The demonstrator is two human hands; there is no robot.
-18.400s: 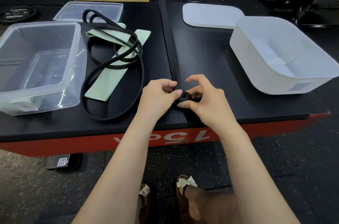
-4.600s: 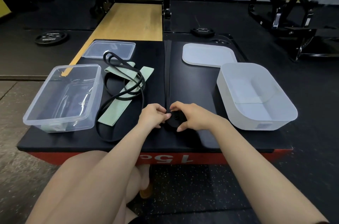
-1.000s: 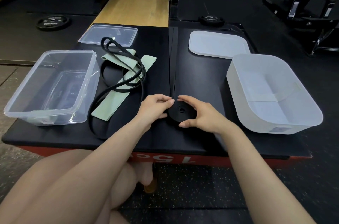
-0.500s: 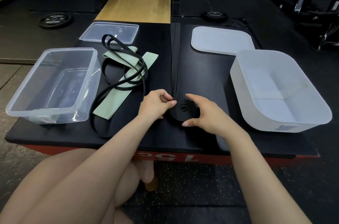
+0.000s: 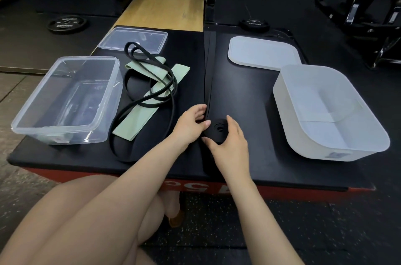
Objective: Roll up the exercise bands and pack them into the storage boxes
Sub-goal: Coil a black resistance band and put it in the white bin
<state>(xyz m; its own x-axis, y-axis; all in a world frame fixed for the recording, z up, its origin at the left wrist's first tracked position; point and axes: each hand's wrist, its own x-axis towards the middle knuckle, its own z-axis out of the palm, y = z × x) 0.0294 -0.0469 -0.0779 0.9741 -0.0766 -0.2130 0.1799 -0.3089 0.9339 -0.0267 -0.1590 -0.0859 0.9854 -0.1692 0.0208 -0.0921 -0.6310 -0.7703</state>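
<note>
The rolled black band [image 5: 217,132] lies on the table [image 5: 249,95] near its near edge, between both hands. The right hand [image 5: 230,145] grips the roll: fingers [image 5: 233,127] curl over its right side, thumb at its near edge. The left hand [image 5: 191,128] pinches the band's unrolled tail at the roll's left side; the tail runs straight toward the far edge. The clear box [image 5: 65,100] stands at left, the white box [image 5: 325,113] at right. A thin black band [image 5: 152,82] and a green band [image 5: 149,95] lie loose between the clear box and the hands.
</note>
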